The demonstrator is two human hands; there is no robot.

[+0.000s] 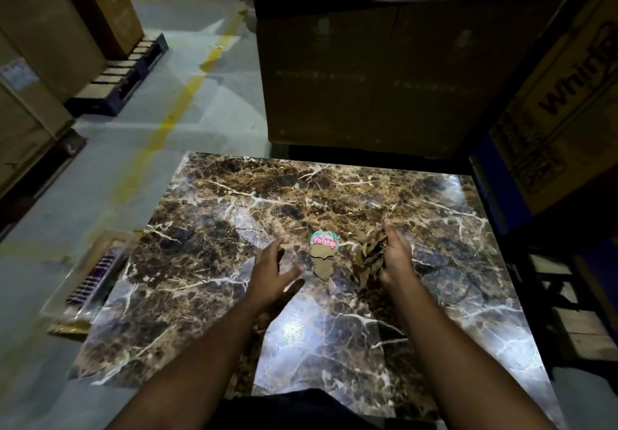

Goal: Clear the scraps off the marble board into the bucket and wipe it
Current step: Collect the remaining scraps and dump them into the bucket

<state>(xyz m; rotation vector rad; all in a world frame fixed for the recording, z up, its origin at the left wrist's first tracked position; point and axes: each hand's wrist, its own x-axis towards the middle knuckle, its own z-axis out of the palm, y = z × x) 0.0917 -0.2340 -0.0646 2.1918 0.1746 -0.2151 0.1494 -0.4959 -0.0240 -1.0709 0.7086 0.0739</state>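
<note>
Scraps lying at the centre of the marble board (334, 195): a torn brown piece (322, 265) with a round red-and-green label (324, 241) touching it at twelve o'clock. At three o'clock of these, the right hand (396, 255) is gripping a crumpled bundle of scraps (369, 255), fingers curled round it. At nine o'clock, the left hand (272, 272) is hovering, fingers spread, holding nothing. Gathering step under way; wiping not begun. The next move probably calls for scooping up the loose piece. No bucket is appearing in view.

Dim warehouse, grey floor (207, 101), yellow line (174, 108), stacked cartons (361, 61)
</note>
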